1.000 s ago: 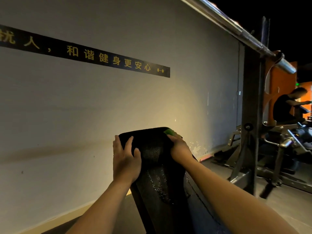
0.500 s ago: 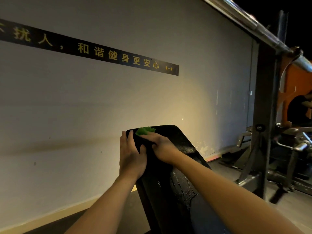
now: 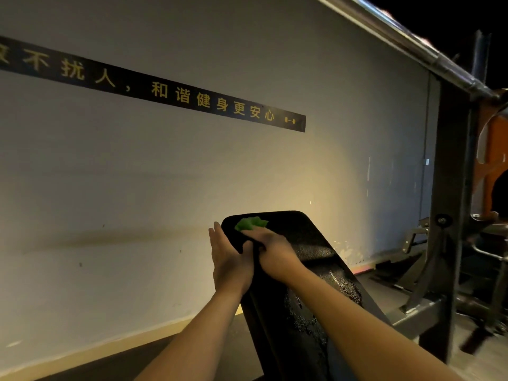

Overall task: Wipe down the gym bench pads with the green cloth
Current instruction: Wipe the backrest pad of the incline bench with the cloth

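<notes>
Black bench pad [image 3: 303,233] glistens wet beside the grey wall [image 3: 137,174]; left hand [image 3: 229,261] flat against its edge; right hand [image 3: 272,250] presses the green cloth [image 3: 251,223] up top.

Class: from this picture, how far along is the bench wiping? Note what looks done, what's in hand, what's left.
Done, probably: a smeared sheen on the upper pad. In hand: the right hand presses the green cloth at the pad's top corner while the left hand steadies its edge. Left: droplets lower down.
</notes>
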